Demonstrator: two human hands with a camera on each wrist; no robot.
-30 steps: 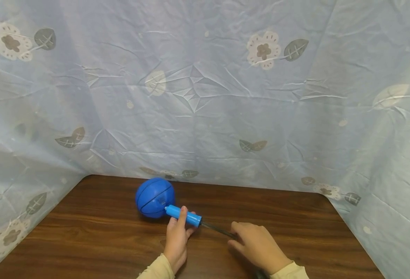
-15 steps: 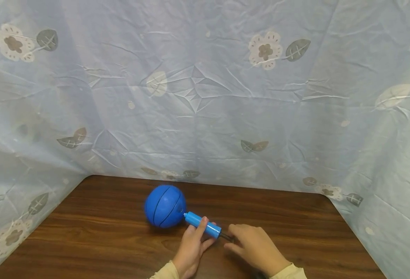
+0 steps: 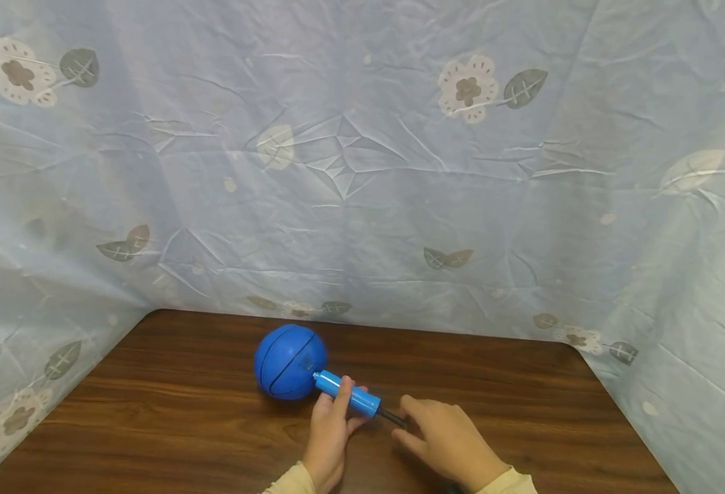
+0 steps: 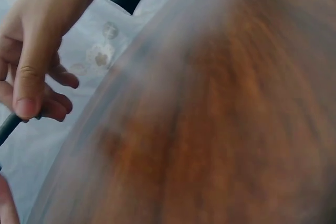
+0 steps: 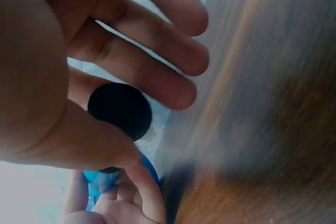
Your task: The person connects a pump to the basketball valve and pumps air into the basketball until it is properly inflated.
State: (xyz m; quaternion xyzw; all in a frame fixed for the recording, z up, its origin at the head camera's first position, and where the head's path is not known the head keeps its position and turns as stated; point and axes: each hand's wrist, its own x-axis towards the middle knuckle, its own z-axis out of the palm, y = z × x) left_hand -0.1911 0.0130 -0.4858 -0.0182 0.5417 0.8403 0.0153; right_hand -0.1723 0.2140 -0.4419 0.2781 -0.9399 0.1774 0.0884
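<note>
A blue ball with black lines [image 3: 288, 362] is at the middle-left of the table in the head view. Against its right side sits the nozzle of a light-blue hand pump [image 3: 348, 394], whose barrel my left hand [image 3: 330, 436] grips with the thumb on top. Part of the dark pump rod [image 3: 390, 416] shows beyond the barrel. My right hand [image 3: 448, 436] pinches the rod's outer end. In the right wrist view the round black handle end [image 5: 119, 109] lies between thumb and forefinger, the other fingers extended. Only the left fingertips [image 4: 6, 203] edge into the left wrist view.
A brown wood-grain table [image 3: 171, 412] with rounded far corners lies under the hands. Pale blue curtains with flower and leaf prints [image 3: 362, 206] enclose it at the back and both sides.
The ball, pump barrel and left hand first moved right toward the right hand, shortening the visible rod, then shifted slightly back left. More rod shows now than half a second ago. The right hand barely moved.
</note>
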